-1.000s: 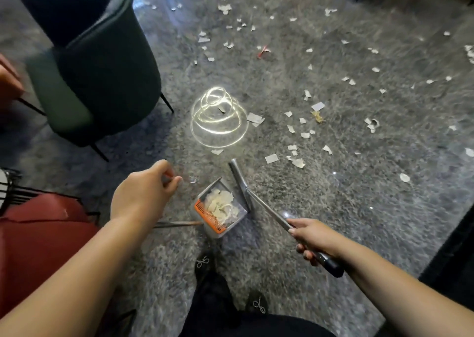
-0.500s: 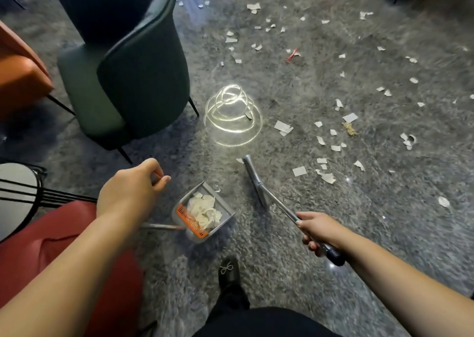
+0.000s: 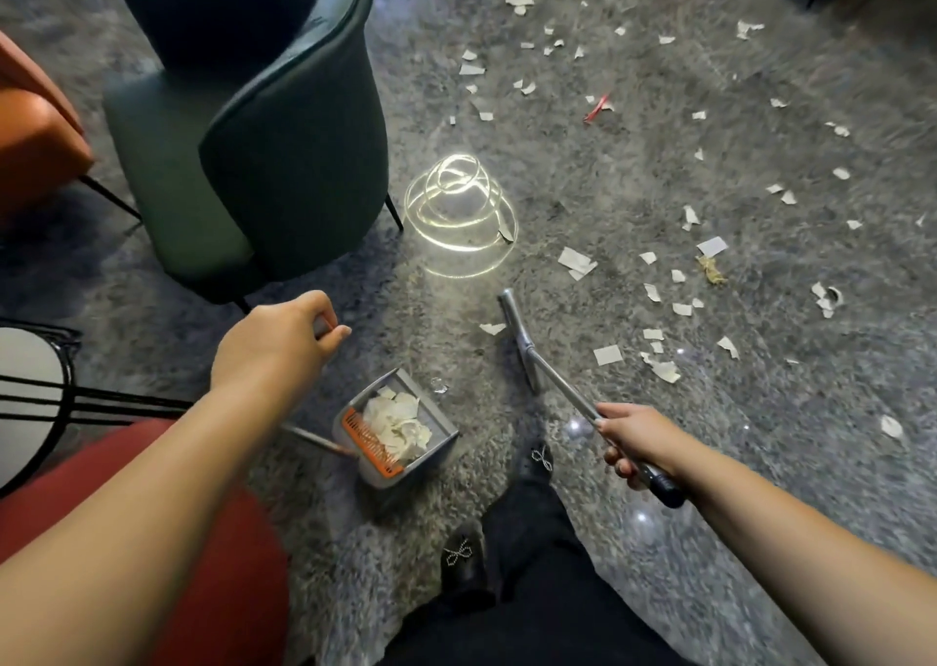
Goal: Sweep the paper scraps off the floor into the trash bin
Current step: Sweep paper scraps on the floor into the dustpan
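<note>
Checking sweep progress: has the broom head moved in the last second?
Yes. The broom head slid forward, away from the person; the paper scrap once beyond its tip now lies beside it.

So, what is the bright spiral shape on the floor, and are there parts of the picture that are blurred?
Head view: the bright spiral looks like glare, a coiled light reflected in the glossy floor; smaller glints shine near the right hand. Edges smear with motion blur, and the wide lens bends the green chair.
</note>
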{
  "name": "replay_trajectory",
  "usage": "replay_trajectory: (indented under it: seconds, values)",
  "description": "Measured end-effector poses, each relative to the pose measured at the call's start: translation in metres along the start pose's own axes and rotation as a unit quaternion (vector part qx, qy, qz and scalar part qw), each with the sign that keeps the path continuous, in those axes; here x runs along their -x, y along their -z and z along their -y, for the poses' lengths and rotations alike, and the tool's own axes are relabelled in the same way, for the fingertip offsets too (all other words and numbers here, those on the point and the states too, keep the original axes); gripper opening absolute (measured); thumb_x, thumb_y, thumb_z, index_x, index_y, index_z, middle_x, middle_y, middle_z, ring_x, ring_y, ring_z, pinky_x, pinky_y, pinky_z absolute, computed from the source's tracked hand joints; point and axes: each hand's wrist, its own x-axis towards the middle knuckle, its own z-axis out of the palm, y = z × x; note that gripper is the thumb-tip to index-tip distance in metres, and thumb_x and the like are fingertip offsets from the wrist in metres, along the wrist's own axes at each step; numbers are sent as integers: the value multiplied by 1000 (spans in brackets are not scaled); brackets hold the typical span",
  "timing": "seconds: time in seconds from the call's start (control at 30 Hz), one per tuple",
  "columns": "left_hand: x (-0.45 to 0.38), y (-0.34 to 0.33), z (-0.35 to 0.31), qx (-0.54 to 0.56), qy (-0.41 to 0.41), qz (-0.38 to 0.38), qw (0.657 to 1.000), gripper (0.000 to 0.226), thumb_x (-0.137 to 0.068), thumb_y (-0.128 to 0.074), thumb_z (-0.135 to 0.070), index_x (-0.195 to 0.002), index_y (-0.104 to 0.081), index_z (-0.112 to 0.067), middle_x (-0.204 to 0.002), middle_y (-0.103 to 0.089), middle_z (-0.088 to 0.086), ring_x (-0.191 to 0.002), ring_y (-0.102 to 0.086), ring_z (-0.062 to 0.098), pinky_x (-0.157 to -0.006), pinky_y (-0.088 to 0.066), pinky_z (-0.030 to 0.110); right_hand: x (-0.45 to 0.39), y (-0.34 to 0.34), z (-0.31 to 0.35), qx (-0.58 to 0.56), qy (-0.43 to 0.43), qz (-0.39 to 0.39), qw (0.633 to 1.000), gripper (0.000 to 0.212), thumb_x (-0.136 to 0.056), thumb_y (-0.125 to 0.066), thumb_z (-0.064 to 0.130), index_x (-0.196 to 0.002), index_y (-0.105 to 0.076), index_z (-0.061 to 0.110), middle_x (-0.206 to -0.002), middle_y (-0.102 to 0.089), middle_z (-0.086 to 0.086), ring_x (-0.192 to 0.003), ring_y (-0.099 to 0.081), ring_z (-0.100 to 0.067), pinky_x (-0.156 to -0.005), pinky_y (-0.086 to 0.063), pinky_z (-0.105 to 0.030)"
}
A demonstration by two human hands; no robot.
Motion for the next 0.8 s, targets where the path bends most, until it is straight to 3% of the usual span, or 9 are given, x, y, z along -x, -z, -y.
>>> replay_trajectory:
  seconds: [0.33, 0.5, 0.8]
  values:
    - [-89, 6, -53, -1, -8, 12, 1000, 25, -88, -63, -52, -82, -53, -29, -68, -55, -4, -64, -53, 23, -49, -32, 28, -61, 31, 72, 17, -3, 27, 999, 38, -101, -41, 13, -138, -44, 23, -57, -41, -7, -27, -36, -10, -34, -30, -13]
    - [-118, 3, -80, -14, -7, 14, 1000, 26, -88, -62, -51, -79, -51, -29, -60, -47, -9, -58, -50, 19, -46, -28, 26, -84, 54, 109, 38, 7, 33, 999, 42, -101, -41, 13, -143, -38, 21, -56, -42, -8, -27, -37, -11, -35, -29, -12]
    - [-167, 0, -123, -26, -58, 20, 998, 25, -89, -61, -51, -82, -49, -30, -73, -58, 0, -63, -52, 25, -48, -27, 27, -134, 75, 149, 93, -6, 44, 995, 42, -101, -42, 12, -142, -40, 20, -58, -42, -9, -26, -37, -12, -33, -31, -13]
